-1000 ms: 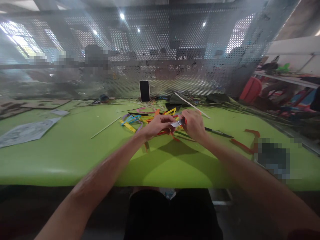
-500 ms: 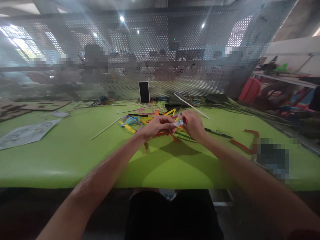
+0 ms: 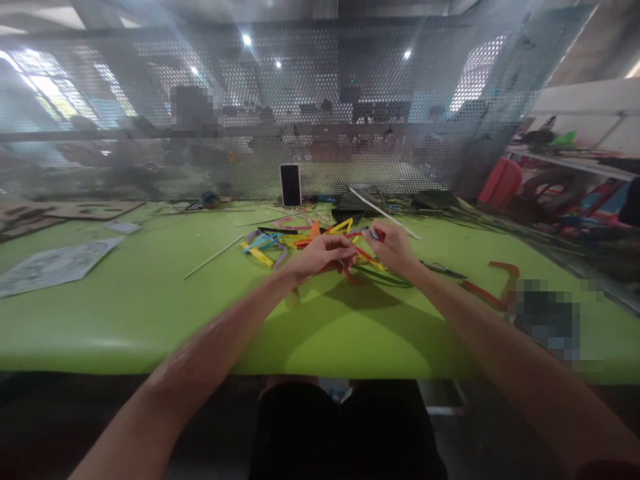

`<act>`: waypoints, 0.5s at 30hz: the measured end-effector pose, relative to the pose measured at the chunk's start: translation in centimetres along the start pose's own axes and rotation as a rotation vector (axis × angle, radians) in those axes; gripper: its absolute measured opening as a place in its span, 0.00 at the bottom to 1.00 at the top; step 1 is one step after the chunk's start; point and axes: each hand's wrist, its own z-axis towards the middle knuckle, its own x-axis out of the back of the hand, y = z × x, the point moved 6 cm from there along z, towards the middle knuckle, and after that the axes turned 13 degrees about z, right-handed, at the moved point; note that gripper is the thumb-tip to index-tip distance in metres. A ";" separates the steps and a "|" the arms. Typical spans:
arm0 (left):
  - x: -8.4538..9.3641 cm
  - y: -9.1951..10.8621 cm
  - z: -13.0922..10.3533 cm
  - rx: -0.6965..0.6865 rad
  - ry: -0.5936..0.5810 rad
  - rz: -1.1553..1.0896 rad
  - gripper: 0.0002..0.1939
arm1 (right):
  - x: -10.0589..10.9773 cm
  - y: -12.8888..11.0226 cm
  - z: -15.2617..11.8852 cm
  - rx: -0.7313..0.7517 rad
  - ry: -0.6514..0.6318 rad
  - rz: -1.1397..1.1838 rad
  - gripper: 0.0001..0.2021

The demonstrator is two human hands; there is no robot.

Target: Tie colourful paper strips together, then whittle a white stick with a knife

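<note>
My left hand [image 3: 327, 257] is closed in a pinch over the pile, with its thumb and fingers together. An orange strip [image 3: 351, 276] shows just below its fingertips and seems to be held there; the pinch itself is partly hidden. Close by on the right, my right hand [image 3: 393, 245] is wrapped round a small red tool [image 3: 381, 235] with a metallic end; its exact kind is unclear. A small gap separates the hands. Around them lie a yellow strip [image 3: 260, 256], blue strips [image 3: 267, 241] and a green strip [image 3: 385, 276].
Right of my hands are a pen [image 3: 443, 269] and a bent orange strip [image 3: 483, 293]. A phone [image 3: 291, 185] stands upright against the mesh screen [image 3: 380, 147]. A printed sheet [image 3: 60, 267], a thin stick [image 3: 213, 257] and cardboard [image 3: 90, 211] lie leftward.
My right hand has moved slightly right and up with the red tool, widening the gap between the hands. The pale piece seen between them no longer shows. My left hand has shifted slightly right.
</note>
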 end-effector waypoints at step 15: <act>7.4 0.2 0.1 0.027 0.263 1.130 0.13 | -3.9 1.6 -1.4 -0.182 -0.578 -0.133 0.03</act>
